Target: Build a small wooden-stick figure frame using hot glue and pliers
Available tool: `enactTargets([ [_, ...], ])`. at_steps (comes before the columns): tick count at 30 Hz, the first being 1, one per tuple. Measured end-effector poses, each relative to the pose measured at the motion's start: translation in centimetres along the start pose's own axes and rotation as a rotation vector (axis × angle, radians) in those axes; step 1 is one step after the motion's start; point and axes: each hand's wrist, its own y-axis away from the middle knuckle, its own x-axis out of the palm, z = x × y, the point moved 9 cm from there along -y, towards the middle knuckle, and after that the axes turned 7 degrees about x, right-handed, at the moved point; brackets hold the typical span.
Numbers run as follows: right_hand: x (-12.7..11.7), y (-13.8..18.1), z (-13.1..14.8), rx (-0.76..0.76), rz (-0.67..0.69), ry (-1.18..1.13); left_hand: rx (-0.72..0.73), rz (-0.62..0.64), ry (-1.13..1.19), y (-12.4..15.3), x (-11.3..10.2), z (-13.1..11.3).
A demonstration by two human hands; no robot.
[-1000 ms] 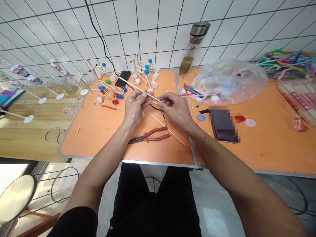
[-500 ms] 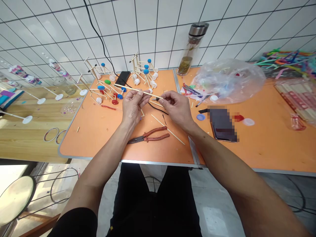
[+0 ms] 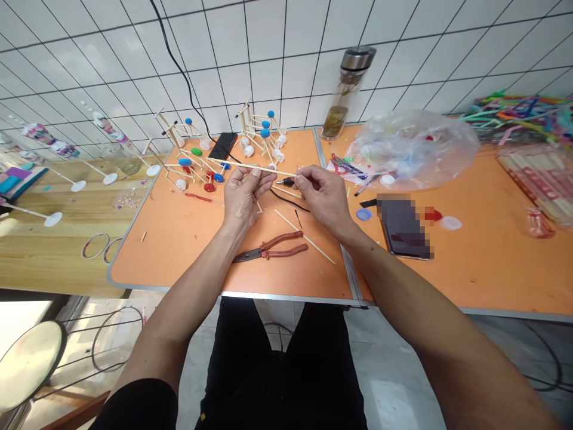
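A thin wooden stick (image 3: pixel 277 172) runs across between my two hands above the orange table. My left hand (image 3: pixel 244 194) pinches it near its middle between thumb and fingers. At its right end, the thumb and fingertips of my right hand (image 3: pixel 320 191) are closed on it. Just behind the stick, between the hands, lies a black-tipped tool (image 3: pixel 285 181) with a cord. Pliers with red-brown handles (image 3: pixel 282 242) rest on the table below my hands, beside another loose wooden stick (image 3: pixel 313 243). Stick models with coloured bottle caps (image 3: pixel 185 161) stand behind my left hand.
A second stick model (image 3: pixel 264 131) and a dark phone (image 3: pixel 222 145) are at the back. A glass bottle (image 3: pixel 338 113) stands near the wall, left of a clear plastic bag (image 3: pixel 416 149). Another phone (image 3: pixel 405 230) lies right of my right arm; packs of sticks (image 3: pixel 537 179) are far right.
Both hands stay on the stick, with only a slight shift. The whole view has moved a little; nothing has been let go or picked up.
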Motion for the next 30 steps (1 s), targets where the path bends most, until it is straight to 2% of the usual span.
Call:
enactTargets([
  [7, -0.04, 0.00, 0.15, 0.007, -0.002, 0.041, -0.018, 0.005, -0.013, 0.19, 0.11, 0.17],
  [16, -0.11, -0.10, -0.41, 0.078, 0.011, -0.061, 0.000, -0.039, -0.021, -0.03, -0.40, -0.06],
  [26, 0.03, -0.10, -0.20, 0.055, 0.004, -0.040, 0.009, -0.028, -0.030, 0.11, -0.16, -0.24],
  [30, 0.66, -0.07, -0.18, 0.052, 0.053, -0.017, 0.024, -0.017, -0.037, 0.18, -0.05, -0.47],
])
